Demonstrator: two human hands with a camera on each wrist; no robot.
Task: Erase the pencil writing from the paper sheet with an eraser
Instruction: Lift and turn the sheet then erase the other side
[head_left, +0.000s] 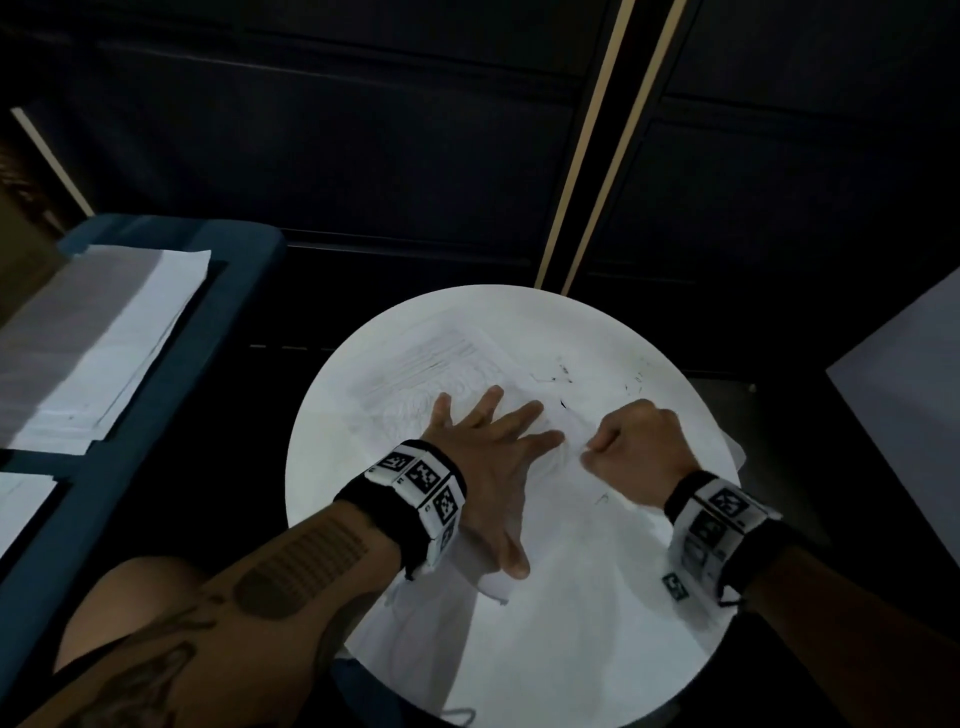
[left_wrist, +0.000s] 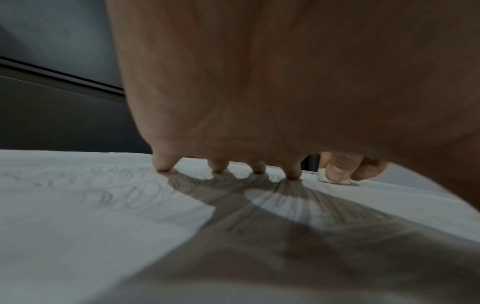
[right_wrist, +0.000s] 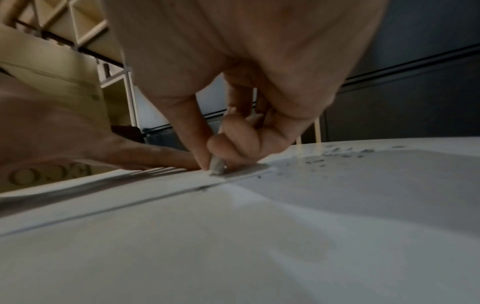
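white stubby eraser (right_wrist: 217, 164) pinched by right hand (head_left: 641, 449), rubbing creased paper sheet (head_left: 467, 374).

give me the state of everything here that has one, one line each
paper sheet: flat on the round table, pencil scribbles still on its far part
eraser: pinched upright, tip on the paper
left hand: fingers spread, pressing the sheet down
right hand: grip curled round the eraser
eraser crumbs: scattered loose on the table
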